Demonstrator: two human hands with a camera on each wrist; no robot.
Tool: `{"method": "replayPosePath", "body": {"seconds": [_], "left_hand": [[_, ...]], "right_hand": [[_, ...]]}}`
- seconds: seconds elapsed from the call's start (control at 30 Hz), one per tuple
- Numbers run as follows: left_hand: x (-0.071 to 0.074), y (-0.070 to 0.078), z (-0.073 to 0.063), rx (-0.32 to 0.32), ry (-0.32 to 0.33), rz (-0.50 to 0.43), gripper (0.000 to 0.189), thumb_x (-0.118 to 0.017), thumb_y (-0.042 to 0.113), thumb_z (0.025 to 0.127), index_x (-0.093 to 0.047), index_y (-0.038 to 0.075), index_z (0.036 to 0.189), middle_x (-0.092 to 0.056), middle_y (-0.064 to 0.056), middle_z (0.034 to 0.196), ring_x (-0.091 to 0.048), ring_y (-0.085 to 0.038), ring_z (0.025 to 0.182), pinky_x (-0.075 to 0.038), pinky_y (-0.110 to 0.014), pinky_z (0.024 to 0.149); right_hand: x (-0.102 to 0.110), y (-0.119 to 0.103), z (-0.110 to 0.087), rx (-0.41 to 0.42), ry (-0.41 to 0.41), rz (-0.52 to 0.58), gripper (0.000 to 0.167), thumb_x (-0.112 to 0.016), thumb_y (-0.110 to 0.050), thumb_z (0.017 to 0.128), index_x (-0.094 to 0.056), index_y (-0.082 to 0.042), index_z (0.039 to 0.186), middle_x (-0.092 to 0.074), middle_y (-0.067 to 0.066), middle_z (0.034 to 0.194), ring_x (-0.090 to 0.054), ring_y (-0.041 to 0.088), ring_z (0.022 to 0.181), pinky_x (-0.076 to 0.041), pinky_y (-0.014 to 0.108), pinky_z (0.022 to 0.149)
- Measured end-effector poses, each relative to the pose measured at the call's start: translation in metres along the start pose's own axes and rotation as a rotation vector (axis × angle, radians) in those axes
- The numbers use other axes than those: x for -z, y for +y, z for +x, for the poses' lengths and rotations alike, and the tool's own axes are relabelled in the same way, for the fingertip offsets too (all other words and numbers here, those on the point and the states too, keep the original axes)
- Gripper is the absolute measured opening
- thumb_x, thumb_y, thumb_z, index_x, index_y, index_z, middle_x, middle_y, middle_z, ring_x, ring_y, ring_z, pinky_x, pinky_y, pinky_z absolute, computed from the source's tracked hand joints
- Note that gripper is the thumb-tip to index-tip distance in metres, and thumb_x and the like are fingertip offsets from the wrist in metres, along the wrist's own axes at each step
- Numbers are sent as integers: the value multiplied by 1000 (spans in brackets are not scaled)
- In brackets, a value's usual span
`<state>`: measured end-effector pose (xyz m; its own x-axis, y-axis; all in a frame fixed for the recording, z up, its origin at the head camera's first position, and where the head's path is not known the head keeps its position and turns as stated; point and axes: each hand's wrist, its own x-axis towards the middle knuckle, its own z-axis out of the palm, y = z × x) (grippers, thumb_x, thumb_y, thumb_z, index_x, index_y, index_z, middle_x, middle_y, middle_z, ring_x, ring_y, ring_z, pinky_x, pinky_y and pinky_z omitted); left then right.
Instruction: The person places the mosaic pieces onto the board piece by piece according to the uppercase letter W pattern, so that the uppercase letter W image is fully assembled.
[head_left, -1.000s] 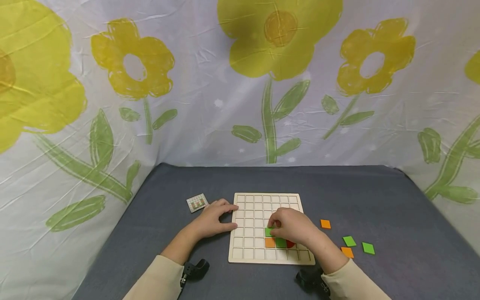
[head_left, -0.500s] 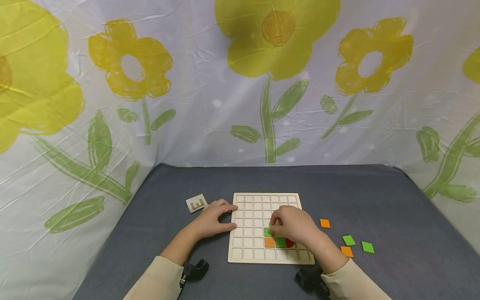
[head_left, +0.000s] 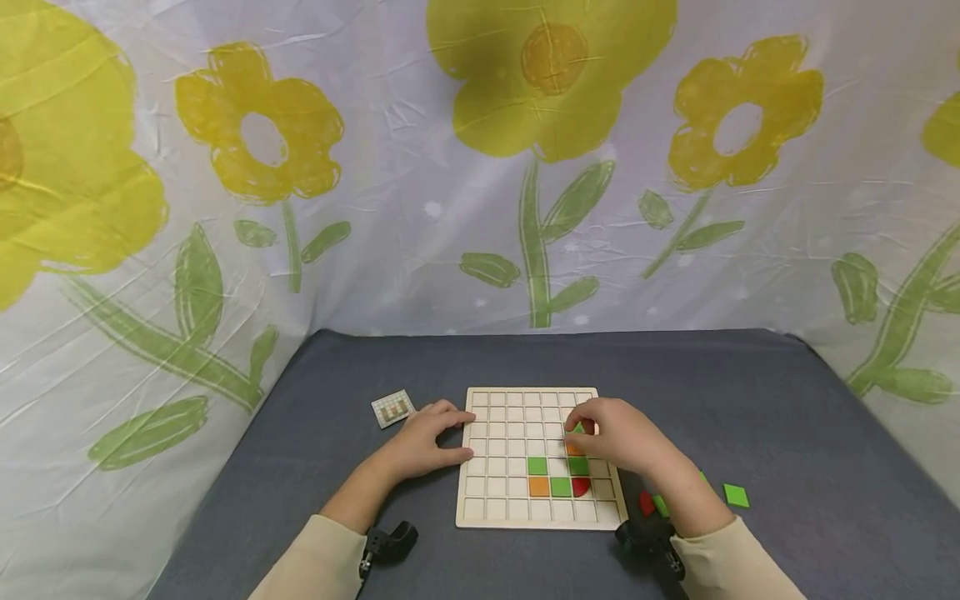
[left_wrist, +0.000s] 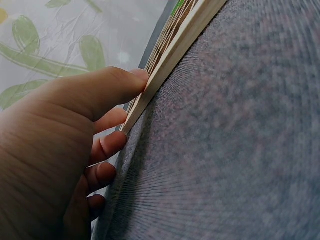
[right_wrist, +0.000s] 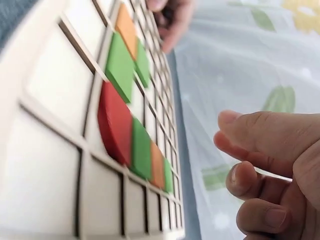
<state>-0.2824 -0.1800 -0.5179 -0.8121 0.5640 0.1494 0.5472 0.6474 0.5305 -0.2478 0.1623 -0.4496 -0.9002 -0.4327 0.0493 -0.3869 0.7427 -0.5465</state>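
A pale wooden grid board (head_left: 495, 527) lies on the table. My left hand (head_left: 423, 437) rests at its left side, thumb and fingertips against the rim, as the left wrist view also shows. My right hand (head_left: 622, 433) hovers over the board's right part, fingers loosely bent, nothing between thumb and forefinger in the right wrist view. Set in the grid are a red rounded piece (right_wrist: 117, 122), an orange tile (head_left: 539, 487) and several green tiles (head_left: 537, 466). Another orange tile (head_left: 573, 448) and a green tile (head_left: 578, 428) are partly hidden by the right fingers.
A small pattern card (head_left: 393, 408) lies left of the board beside the left hand. Right of the board are a loose red piece (head_left: 647, 502) and a few green tiles (head_left: 736, 495), some partly covered by the right forearm. A flowered cloth (head_left: 405, 250) hangs behind the table.
My right hand has lifted off the left green tile and moved right and slightly up over the board, uncovering the lower tiles. Its forearm now covers the loose orange tiles. The left hand stays put.
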Motion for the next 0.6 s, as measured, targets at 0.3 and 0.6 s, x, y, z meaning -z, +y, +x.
{"method": "replayPosePath", "body": {"seconds": [0.3, 0.6], "left_hand": [[-1, -1, -1, -17, 7, 2, 58, -74, 43, 94, -63, 13, 142, -59, 0, 118, -55, -22, 107, -37, -48, 89], [-2, -4, -1, -28, 6, 11, 57, -74, 43, 94, -63, 14, 142, -58, 2, 119, -54, -20, 106, -37, -47, 88]], "right_hand": [[23, 23, -12, -138, -31, 59, 16, -76, -20, 94, -74, -10, 106, -53, 1, 77, -45, 16, 61, -39, 35, 60], [42, 51, -28, -214, -119, 115, 27, -78, -12, 91, -70, -2, 114, -51, 4, 77, -47, 20, 66, -40, 38, 64]]}}
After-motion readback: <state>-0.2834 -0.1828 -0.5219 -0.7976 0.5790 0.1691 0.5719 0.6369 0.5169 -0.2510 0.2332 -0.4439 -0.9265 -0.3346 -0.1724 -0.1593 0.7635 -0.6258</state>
